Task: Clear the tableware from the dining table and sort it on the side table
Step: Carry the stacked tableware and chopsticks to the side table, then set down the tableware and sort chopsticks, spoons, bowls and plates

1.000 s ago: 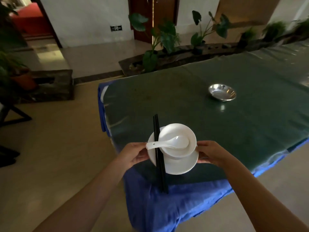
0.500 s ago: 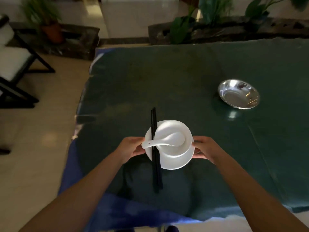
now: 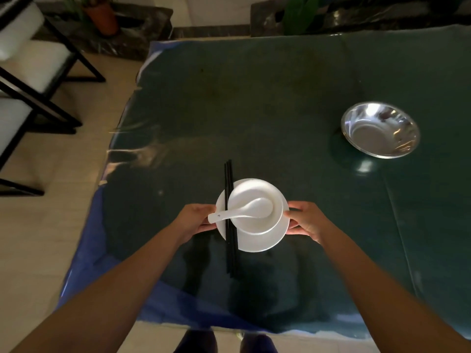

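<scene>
the left hand [image 3: 194, 220] grips the left rim of a white plate [image 3: 257, 240], fingers curled round its edge just below the spoon handle; the right hand [image 3: 304, 220] grips the right rim the same way, thumb on top; the plate is held between the two hands over the near part of a table [image 3: 254, 98] covered in dark green cloth, and whether it touches the cloth or hangs just above it is hard to tell from this angle; a white bowl [image 3: 254, 205] sits on the plate, a little toward the far side; a white spoon [image 3: 244, 211] lies in the bowl, its scoop inside and its handle sticking out over the left rim toward the left hand; a pair of black chopsticks [image 3: 230, 220] lies across the left part of the plate, side by side, running from the far side toward the person and overhanging both edges; a metal bowl [image 3: 379, 129] stands on the cloth well apart to the far right; a blue cloth [image 3: 84, 271] hangs below the green one at the table's near left corner; a chair [image 3: 30, 72] with a black frame and white cushions stands on the floor to the left; a potted plant [image 3: 102, 16] is beyond it.
</scene>
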Demonstrator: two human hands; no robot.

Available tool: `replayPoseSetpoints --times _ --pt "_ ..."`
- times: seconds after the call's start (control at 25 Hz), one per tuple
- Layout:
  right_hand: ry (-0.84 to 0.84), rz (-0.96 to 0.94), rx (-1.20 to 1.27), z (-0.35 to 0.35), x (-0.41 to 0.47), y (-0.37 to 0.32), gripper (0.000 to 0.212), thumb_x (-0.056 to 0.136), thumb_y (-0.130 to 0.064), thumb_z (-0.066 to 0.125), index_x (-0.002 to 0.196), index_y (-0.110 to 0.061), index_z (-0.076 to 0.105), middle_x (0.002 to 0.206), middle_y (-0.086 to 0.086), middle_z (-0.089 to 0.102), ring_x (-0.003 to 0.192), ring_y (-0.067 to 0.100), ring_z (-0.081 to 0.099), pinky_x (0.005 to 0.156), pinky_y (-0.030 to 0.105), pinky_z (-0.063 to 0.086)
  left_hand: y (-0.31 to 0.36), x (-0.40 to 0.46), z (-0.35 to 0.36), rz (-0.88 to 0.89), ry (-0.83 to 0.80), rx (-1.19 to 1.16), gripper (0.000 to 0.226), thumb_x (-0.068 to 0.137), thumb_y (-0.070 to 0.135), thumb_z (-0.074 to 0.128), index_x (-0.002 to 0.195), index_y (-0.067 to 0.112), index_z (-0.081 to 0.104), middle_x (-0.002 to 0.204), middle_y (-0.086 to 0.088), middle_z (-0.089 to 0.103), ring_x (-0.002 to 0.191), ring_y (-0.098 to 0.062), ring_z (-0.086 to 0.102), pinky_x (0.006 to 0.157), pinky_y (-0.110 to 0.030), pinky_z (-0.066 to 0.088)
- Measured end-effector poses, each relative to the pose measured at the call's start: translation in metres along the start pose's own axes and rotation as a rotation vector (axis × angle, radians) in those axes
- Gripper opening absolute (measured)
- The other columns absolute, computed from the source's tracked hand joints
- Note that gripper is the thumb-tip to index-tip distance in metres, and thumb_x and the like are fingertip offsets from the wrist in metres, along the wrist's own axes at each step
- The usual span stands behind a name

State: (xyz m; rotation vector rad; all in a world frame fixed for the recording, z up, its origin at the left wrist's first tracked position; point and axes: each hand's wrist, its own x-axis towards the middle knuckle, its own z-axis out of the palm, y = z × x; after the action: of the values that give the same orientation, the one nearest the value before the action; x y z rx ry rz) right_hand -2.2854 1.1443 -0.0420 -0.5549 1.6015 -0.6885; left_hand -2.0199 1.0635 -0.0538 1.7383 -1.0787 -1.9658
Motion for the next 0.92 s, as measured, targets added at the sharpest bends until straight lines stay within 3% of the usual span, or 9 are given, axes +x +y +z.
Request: replayPoseSetpoints --times 0.28,0.4,0.56,0.72,0.92 --pt "-0.025 0.013 0.003 -0.003 0.009 0.015 0.034 0.088 -0.001 0.056 0.119 -0.013 0.06 0.101 0.016 0.069 0.083 0.029 0.07 0.073 0.039 0.059 -0.014 0.004 0.003 -0.005 0.028 -0.004 0.016 0.085 0.012 0.061 0.081 0.011 0.076 0.084 -0.007 0.072 0.08 -0.015 0.07 0.063 -0.024 0.057" --pt "-0.062 0.005 0.017 -0.006 0.011 0.019 0.033 0.088 -0.005 0.057 0.119 -0.015 0.061 0.1 0.014 0.07 0.083 0.027 0.072 0.071 0.037 0.06 -0.01 0.004 0.0 -0.003 -0.012 0.085 0.018 0.087 0.016 0.059 0.093 0.006 0.073 0.087 -0.009 0.071 0.084 -0.018 0.068 0.064 -0.023 0.056" --pt "0.045 0.01 -0.082 -0.005 0.011 0.019 0.028 0.085 -0.01 0.061 0.113 -0.012 0.064 0.097 0.012 0.071 0.08 0.022 0.071 0.068 0.032 0.06 0.005 0.003 -0.002 0.044 0.07 0.316 0.02 0.091 0.015 0.055 0.1 0.003 0.069 0.082 -0.008 0.069 0.067 -0.012 0.066 0.056 -0.021 0.056" --pt "0.199 0.037 -0.043 -0.012 0.004 0.015 0.026 0.085 -0.009 0.06 0.11 -0.008 0.063 0.09 0.013 0.069 0.077 0.023 0.07 0.075 0.035 0.059 0.015 -0.014 -0.008 0.032 0.158 0.196 0.022 0.091 0.023 0.055 0.103 0.008 0.065 0.096 -0.009 0.069 0.078 -0.02 0.068 0.069 -0.03 0.055" --pt "0.227 -0.042 0.055 -0.011 -0.018 0.003 0.024 0.086 -0.012 0.056 0.109 -0.01 0.063 0.087 0.007 0.067 0.077 0.021 0.07 0.072 0.033 0.057 0.015 -0.051 -0.002 -0.005 0.099 0.1 0.021 0.088 0.036 0.056 0.097 0.019 0.066 0.095 -0.004 0.071 0.087 -0.02 0.069 0.071 -0.031 0.055"
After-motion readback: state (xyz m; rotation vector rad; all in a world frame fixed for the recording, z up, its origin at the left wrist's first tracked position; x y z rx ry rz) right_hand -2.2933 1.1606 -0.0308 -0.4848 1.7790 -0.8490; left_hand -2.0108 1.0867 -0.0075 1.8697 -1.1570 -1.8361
